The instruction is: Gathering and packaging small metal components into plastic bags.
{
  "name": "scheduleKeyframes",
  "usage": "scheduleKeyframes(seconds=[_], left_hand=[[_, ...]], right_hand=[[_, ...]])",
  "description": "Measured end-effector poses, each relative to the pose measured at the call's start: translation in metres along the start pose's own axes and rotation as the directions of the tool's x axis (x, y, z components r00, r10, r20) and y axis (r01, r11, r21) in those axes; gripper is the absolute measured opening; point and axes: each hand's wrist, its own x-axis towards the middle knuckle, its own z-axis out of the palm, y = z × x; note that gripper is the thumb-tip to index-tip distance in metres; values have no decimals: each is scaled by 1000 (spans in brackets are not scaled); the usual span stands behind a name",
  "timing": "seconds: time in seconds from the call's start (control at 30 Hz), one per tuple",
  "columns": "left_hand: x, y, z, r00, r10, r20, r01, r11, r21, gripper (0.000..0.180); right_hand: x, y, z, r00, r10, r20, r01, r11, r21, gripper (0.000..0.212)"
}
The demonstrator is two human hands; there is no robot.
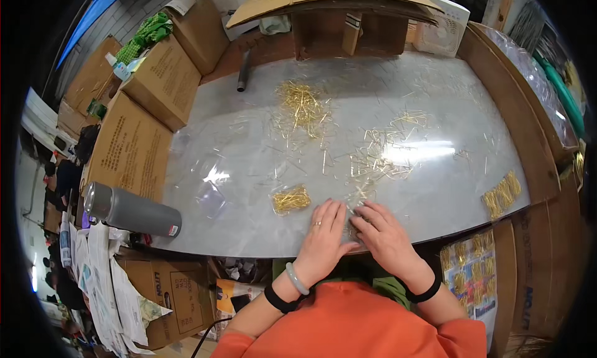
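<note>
We have loose gold-coloured wire pins [372, 165] strewn over the middle of the grey tabletop [245, 162], trailing down to our hands near its front edge. Our left hand [321, 230] lies with fingers straight and close together; our right hand [382, 232], just beside it, has its fingers slightly curled. What is under them is mostly hidden, so we cannot tell whether either has hold of any pins. As for what looks done, one compact bundle [290, 199] lies just left of our left hand, and a gold cluster [501, 195] sits at the front right corner. Much seems left: besides the strewn pins, a dense heap [301, 106] lies toward the back edge, ungathered. A grey flask [140, 212] is at the front left corner, with cardboard boxes [127, 149] along the left edge
</note>
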Motion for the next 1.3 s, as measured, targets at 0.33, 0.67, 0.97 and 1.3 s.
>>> scheduleKeyframes(seconds=[0.33,0.67,0.97,1.3], left_hand=[[5,16,5,998,0,-60,-1,1000,-4,82],[13,14,19,997,42,-66,-33,991,127,49],[3,5,9,997,42,-60,-34,993,116,40],[1,1,11,989,45,-139,-56,996,-71,53]], right_hand=[[-20,-4,-17,935,307,-178,-326,941,-91,38],[33,19,-11,991,83,-108,-92,993,-79,43],[30,43,-8,898,287,-332,-413,811,-415,40],[25,1,0,971,167,-170,-171,985,-8,29]])
